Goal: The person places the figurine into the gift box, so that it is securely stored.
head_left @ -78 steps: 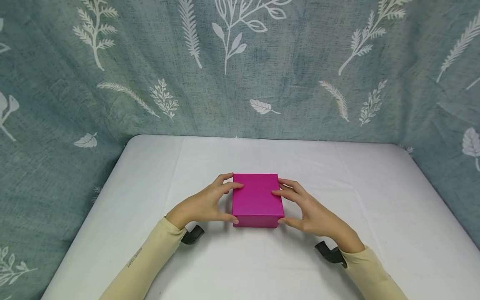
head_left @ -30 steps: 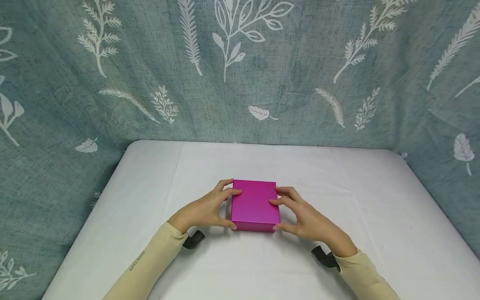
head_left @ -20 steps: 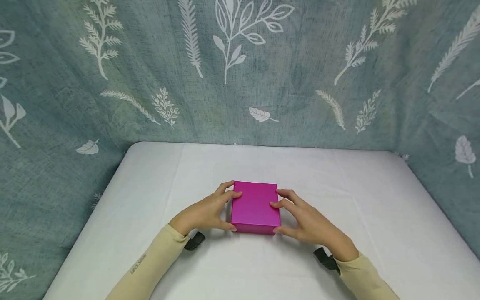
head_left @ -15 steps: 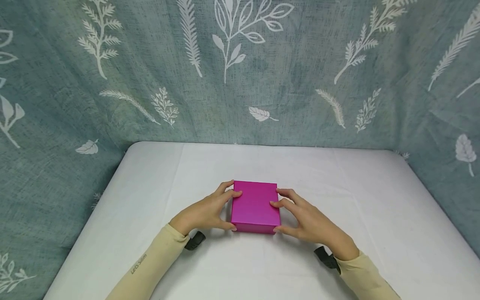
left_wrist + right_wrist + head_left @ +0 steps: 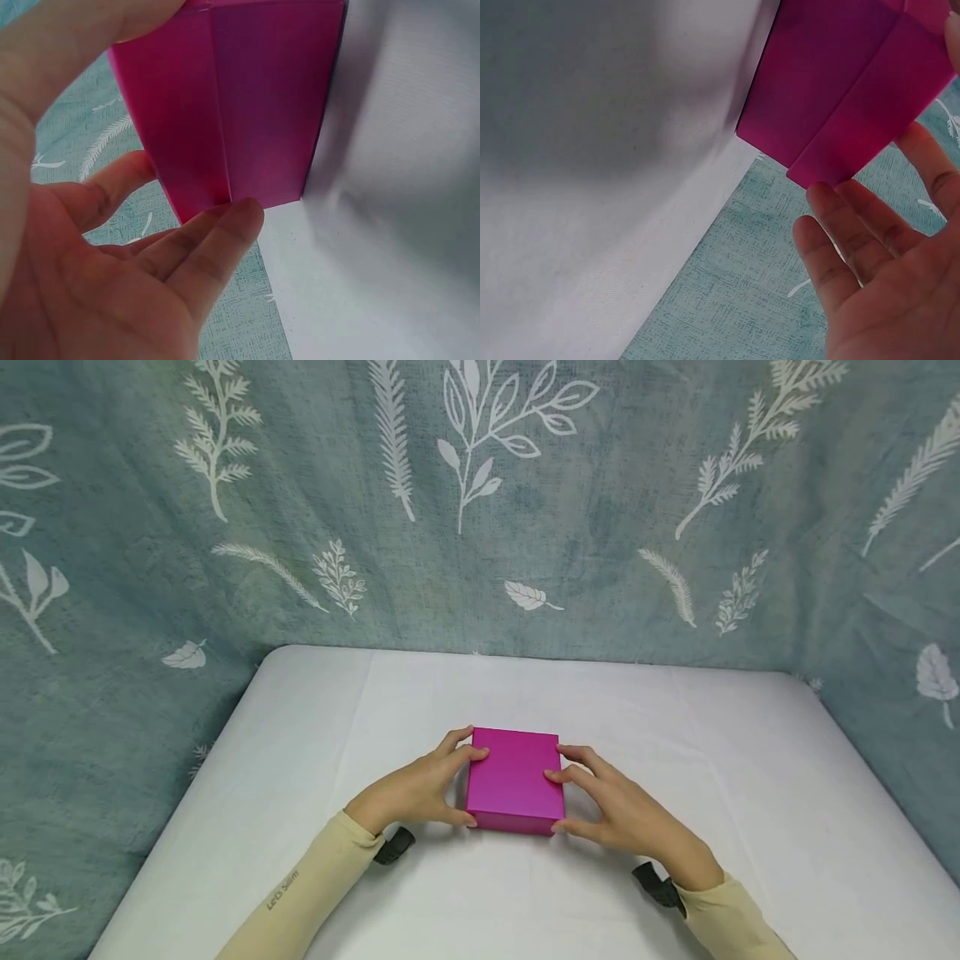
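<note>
A closed magenta box sits at the middle of the white-covered table. Seams along its sides, in both wrist views, show a lid over a base. My left hand holds its left side: thumb at the near corner, one finger on the top edge, others toward the far corner. On the opposite side, my right hand grips in much the same way, its thumb at the near right corner and a finger on top. In the right wrist view, that hand's fingertips are by the box's far end.
White cloth covers the table. Behind and beside it hangs a teal curtain with white leaf prints. A black wrist camera sits under the left wrist, another camera under the right.
Compared with the earliest frame, the box has turned slightly clockwise and its front face looks shorter. Both hands keep their hold. The head view has shifted a little.
</note>
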A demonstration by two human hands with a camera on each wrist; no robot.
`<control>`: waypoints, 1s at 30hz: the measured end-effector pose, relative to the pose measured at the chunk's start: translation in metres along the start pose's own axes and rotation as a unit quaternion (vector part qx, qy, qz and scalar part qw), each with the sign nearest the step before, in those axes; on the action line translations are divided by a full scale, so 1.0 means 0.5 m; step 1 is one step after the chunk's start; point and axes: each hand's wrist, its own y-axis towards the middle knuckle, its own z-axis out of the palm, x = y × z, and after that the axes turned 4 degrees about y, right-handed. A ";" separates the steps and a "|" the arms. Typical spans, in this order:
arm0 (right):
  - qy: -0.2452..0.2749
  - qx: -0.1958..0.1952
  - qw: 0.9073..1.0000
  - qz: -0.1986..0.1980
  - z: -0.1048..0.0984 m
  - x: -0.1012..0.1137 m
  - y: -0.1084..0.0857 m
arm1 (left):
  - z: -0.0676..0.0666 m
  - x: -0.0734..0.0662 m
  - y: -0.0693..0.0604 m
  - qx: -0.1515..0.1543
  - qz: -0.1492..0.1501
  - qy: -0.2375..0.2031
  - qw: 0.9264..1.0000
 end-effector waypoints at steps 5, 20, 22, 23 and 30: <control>-0.003 0.000 1.000 0.000 -0.003 -0.001 -0.004 | 0.002 -0.003 0.004 -0.006 0.007 0.009 1.000; -0.008 -0.006 1.000 -0.016 0.000 0.000 -0.002 | 0.002 -0.003 -0.001 -0.005 0.002 0.011 1.000; -0.008 -0.008 1.000 -0.018 0.000 0.000 -0.001 | 0.002 -0.002 -0.001 -0.006 0.002 0.010 1.000; -0.009 -0.008 1.000 -0.017 0.000 0.000 -0.001 | 0.002 -0.001 0.000 -0.006 0.001 0.010 1.000; -0.004 -0.002 1.000 -0.006 -0.003 -0.005 0.002 | -0.001 -0.003 0.004 -0.007 0.005 0.010 1.000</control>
